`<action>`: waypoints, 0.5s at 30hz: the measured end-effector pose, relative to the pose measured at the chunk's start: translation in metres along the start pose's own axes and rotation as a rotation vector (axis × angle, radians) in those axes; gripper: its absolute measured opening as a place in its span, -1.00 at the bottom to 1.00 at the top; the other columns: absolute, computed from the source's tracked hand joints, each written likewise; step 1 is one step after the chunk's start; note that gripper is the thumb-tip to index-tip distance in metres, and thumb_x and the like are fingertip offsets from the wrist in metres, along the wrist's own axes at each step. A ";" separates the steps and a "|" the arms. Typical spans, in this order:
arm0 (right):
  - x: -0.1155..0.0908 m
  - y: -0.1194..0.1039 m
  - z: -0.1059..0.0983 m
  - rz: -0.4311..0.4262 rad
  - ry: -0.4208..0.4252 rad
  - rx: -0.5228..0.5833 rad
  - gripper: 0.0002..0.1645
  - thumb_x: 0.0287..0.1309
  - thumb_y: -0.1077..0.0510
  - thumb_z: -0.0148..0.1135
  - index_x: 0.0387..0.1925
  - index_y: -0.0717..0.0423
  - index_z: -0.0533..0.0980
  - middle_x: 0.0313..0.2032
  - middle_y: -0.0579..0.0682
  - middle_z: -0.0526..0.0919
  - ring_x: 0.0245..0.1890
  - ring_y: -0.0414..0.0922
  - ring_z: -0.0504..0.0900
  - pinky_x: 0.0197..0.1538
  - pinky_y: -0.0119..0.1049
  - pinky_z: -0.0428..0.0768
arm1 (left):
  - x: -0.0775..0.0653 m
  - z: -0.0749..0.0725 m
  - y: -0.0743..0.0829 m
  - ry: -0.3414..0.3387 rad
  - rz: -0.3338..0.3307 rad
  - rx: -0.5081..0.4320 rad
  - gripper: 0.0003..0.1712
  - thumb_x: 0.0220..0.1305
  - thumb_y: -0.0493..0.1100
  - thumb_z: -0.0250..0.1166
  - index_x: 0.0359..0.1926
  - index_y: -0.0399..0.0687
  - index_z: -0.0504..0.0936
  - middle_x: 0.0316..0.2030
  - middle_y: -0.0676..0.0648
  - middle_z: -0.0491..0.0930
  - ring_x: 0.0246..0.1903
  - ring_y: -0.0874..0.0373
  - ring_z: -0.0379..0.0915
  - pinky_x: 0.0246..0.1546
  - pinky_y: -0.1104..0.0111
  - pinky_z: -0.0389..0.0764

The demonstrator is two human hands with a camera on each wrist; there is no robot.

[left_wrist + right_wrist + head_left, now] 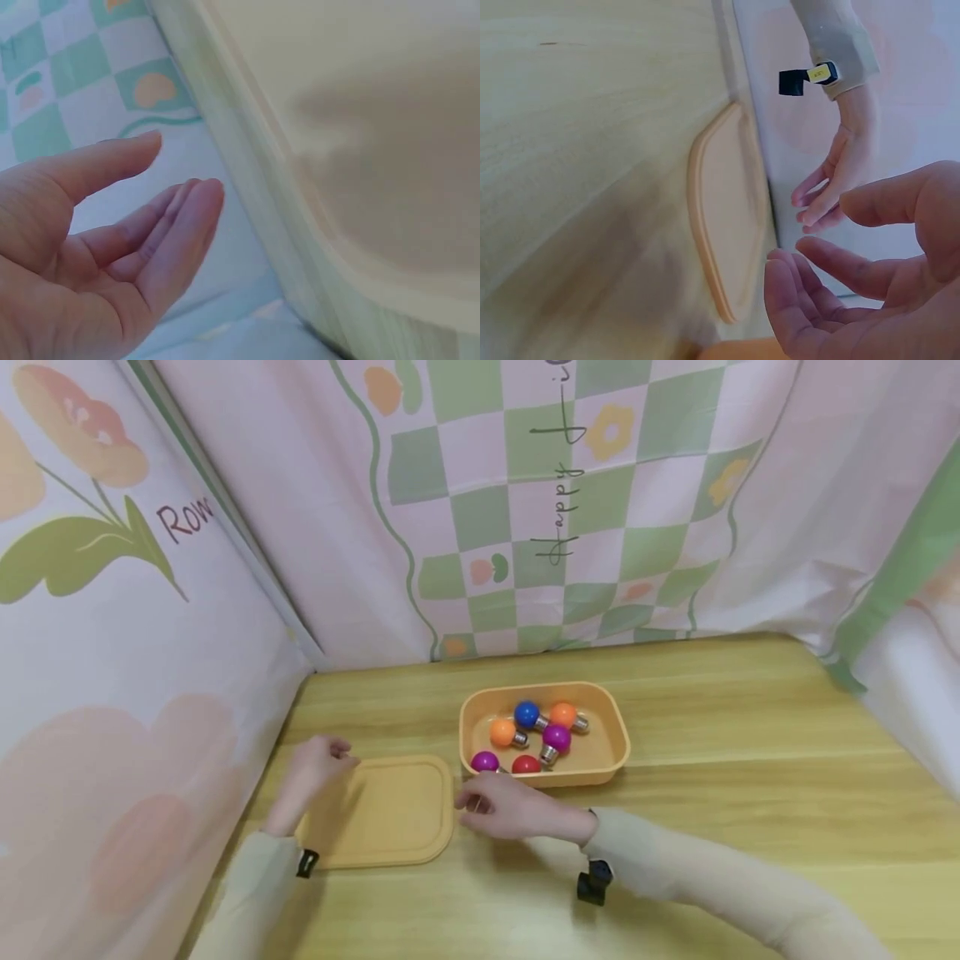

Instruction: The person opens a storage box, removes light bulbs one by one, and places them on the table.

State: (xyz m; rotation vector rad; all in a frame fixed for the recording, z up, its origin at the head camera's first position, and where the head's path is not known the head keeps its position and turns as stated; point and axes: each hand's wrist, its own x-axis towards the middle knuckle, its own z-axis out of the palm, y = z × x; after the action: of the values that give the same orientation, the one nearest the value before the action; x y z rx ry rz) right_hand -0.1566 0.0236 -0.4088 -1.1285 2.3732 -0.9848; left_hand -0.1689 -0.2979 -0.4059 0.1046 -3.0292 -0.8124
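An orange-yellow lid (401,814) lies flat on the wooden table. Above its left part hovers my left hand (315,772), fingers loosely bent and holding nothing; in the left wrist view a gap separates thumb and fingertips. My right hand (506,806) is just in front of an orange-yellow box (618,752), near the lid's right edge, its fingers relaxed around nothing. Inside the box are colored bulbs with metal screw bases: a blue bulb (527,715), orange bulbs (502,732), purple bulbs (557,738) and a red bulb (527,764), partly hidden by the box's front rim.
A printed curtain (517,527) hangs along the table's back edge, and a white flowered cloth (150,693) borders the left side. The wooden tabletop (765,760) stretches to the right of the box. Black camera mounts sit at both wrists.
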 end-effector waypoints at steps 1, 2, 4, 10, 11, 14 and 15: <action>-0.001 0.000 -0.002 0.000 0.004 0.009 -0.73 0.28 0.16 0.25 -0.07 0.24 0.60 -0.17 0.05 0.69 -0.18 -0.12 0.63 -0.13 -0.49 0.64 | 0.001 0.001 0.004 0.003 0.006 -0.010 -0.61 0.21 -0.19 0.37 -0.05 -0.44 0.65 -0.23 -0.29 0.74 -0.22 -0.14 0.69 -0.17 0.09 0.75; -0.002 -0.001 -0.004 -0.004 0.012 0.015 -0.74 0.28 0.16 0.25 -0.07 0.24 0.60 -0.16 0.06 0.70 -0.19 -0.13 0.63 -0.14 -0.49 0.64 | 0.001 0.002 0.008 0.008 0.016 -0.021 -0.62 0.22 -0.20 0.36 -0.04 -0.43 0.65 -0.24 -0.28 0.74 -0.23 -0.13 0.69 -0.20 0.11 0.76; -0.005 0.000 -0.009 -0.017 0.036 0.014 -0.75 0.28 0.17 0.25 -0.08 0.24 0.61 -0.15 0.07 0.70 -0.19 -0.15 0.63 -0.13 -0.47 0.66 | 0.002 0.004 0.015 0.023 0.039 -0.042 -0.63 0.23 -0.21 0.36 -0.03 -0.41 0.65 -0.24 -0.28 0.75 -0.24 -0.12 0.70 -0.24 0.14 0.76; -0.009 0.007 -0.024 -0.062 0.120 -0.020 -0.81 0.23 0.20 0.30 -0.15 0.21 0.62 -0.20 0.07 0.71 -0.21 -0.17 0.67 -0.10 -0.35 0.75 | 0.006 0.016 0.035 0.045 0.112 -0.111 -0.65 0.20 -0.22 0.39 -0.04 -0.36 0.65 -0.23 -0.27 0.75 -0.29 -0.10 0.71 -0.29 0.20 0.78; -0.009 0.008 -0.028 -0.067 0.133 -0.037 -0.82 0.23 0.19 0.30 -0.16 0.20 0.63 -0.22 0.06 0.71 -0.22 -0.16 0.67 -0.09 -0.33 0.75 | 0.006 0.019 0.039 0.043 0.120 -0.125 -0.66 0.20 -0.22 0.40 -0.05 -0.35 0.66 -0.24 -0.26 0.75 -0.30 -0.09 0.72 -0.30 0.22 0.79; -0.011 0.013 -0.038 -0.063 0.169 -0.088 -0.81 0.23 0.17 0.32 -0.17 0.19 0.63 -0.21 0.04 0.73 -0.21 -0.13 0.66 -0.08 -0.28 0.74 | 0.008 0.026 0.047 0.036 0.160 -0.162 -0.66 0.18 -0.24 0.41 -0.05 -0.34 0.66 -0.24 -0.25 0.75 -0.30 -0.07 0.72 -0.32 0.26 0.78; -0.012 0.014 -0.041 -0.058 0.184 -0.104 -0.81 0.23 0.17 0.32 -0.16 0.19 0.63 -0.21 0.03 0.73 -0.20 -0.11 0.66 -0.07 -0.27 0.73 | 0.008 0.029 0.049 0.032 0.178 -0.169 -0.66 0.18 -0.24 0.41 -0.04 -0.33 0.66 -0.24 -0.24 0.75 -0.30 -0.06 0.72 -0.32 0.28 0.78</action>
State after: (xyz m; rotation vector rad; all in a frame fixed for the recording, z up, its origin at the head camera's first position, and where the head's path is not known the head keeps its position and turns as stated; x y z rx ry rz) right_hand -0.1794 0.0576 -0.3902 -1.1969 2.5764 -1.0353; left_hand -0.1805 -0.2416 -0.4061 -0.1479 -2.8718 -1.0325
